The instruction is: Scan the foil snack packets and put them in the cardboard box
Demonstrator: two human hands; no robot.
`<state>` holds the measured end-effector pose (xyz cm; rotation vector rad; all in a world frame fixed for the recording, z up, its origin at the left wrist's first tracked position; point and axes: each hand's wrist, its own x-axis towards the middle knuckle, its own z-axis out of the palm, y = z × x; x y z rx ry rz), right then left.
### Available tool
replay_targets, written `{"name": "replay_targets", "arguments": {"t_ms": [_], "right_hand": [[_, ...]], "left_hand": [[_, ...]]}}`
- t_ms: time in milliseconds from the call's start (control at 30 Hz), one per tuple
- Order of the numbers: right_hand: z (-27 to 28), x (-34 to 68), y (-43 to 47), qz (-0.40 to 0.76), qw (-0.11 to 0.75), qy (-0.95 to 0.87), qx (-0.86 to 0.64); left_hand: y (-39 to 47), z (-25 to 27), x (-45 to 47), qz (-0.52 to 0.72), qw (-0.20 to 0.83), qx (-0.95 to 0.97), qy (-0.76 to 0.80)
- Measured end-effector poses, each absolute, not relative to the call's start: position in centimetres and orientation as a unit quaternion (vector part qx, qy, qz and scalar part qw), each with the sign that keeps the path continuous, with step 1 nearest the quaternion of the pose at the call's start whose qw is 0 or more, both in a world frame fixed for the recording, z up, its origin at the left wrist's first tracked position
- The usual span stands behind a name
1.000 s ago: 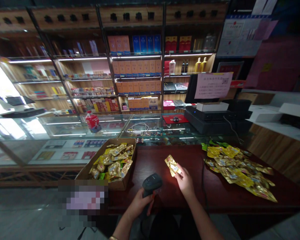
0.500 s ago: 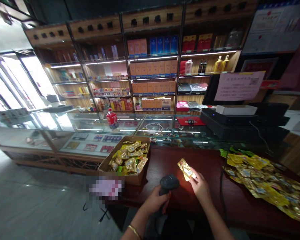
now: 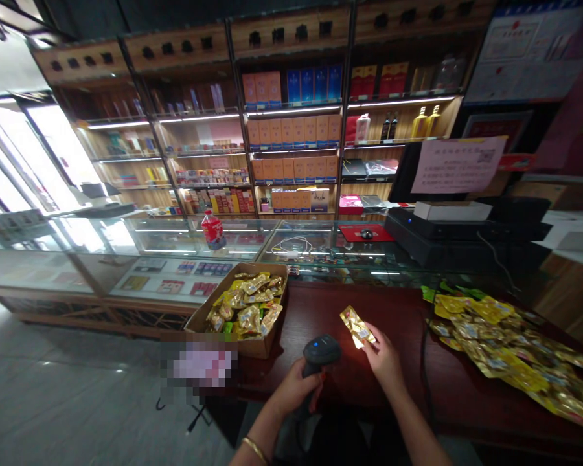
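A black barcode scanner (image 3: pixel 322 350) with a small blue light on top is gripped by its handle in my left hand (image 3: pixel 296 388). Its head points toward the right. My right hand (image 3: pixel 383 359) pinches one end of a gold foil snack packet (image 3: pixel 355 325), which is held above the dark red table (image 3: pixel 315 304), a little apart from the scanner. Left of both hands stands an open cardboard box (image 3: pixel 263 346) with many gold and yellow packets (image 3: pixel 250 317) in it. A wide heap of similar packets (image 3: pixel 505 343) lies on the table to the right.
Beyond the table is a glass display counter (image 3: pixel 243 236) bearing a red-labelled bottle (image 3: pixel 212 230), a white cable (image 3: pixel 292 244) and a mouse (image 3: pixel 366 234) on a red pad. A black cash drawer (image 3: pixel 437 243) stands at right. A dark cord (image 3: pixel 426 375) runs across the table.
The bright glow on the packet has gone, and a blue light now shows on the scanner. The whole view has shifted slightly; both hands keep their hold.
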<state>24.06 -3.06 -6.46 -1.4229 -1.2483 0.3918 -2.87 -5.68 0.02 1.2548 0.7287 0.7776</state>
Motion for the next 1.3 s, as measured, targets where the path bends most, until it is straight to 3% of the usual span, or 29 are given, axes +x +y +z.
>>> {"name": "replay_targets", "arguments": {"t_ms": [333, 567, 800, 1067, 1200, 1300], "right_hand": [[-4.8, 23.3, -3.2, 0.188, 0.583, -0.495, -0.617], [-5.2, 24.5, -2.4, 0.273, 0.558, -0.435, -0.652], [1.9, 22.1, 1.3, 0.431, 0.668, -0.326, -0.511], [12.2, 3.5, 9.1, 0.517, 0.547, -0.518, -0.407], [12.9, -1.9, 11.3, 0.462, 0.484, -0.596, -0.444], [11.5, 1.6, 11.4, 0.406, 0.485, -0.616, -0.469]], "left_hand": [[-5.5, -0.1, -3.1, 0.343, 0.684, 0.557, 0.322], [-5.6, -0.5, -2.4, 0.367, 0.679, 0.532, 0.348], [-5.2, -1.1, -2.0, 0.390, 0.678, 0.508, 0.360], [-4.6, -2.3, -2.2, 0.406, 0.700, 0.475, 0.346], [-4.6, -2.2, -2.2, 0.418, 0.698, 0.469, 0.345], [-4.8, -1.6, -2.5, 0.405, 0.703, 0.467, 0.351]]}}
